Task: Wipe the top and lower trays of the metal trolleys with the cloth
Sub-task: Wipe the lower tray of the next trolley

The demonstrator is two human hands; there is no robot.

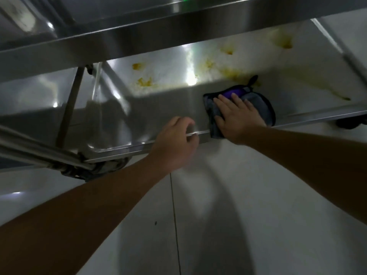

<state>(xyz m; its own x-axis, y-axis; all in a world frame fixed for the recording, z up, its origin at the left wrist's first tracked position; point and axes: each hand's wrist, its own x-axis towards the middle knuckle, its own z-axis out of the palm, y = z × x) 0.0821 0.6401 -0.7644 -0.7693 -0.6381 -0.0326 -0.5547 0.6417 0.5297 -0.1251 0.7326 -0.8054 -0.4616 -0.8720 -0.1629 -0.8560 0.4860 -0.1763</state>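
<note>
The lower tray of a metal trolley fills the middle of the head view, with several yellow stains across its far half. A folded grey and purple cloth lies on the tray near its front rim. My right hand presses flat on the cloth with straight fingers. My left hand grips the tray's front rim, fingers curled over the edge. The top tray overhangs above and hides the back of the lower tray.
A trolley leg and castor stand at the front left corner. Another castor shows at the right under the rim. Pale floor tiles lie below my arms. A slanted strut crosses the left side.
</note>
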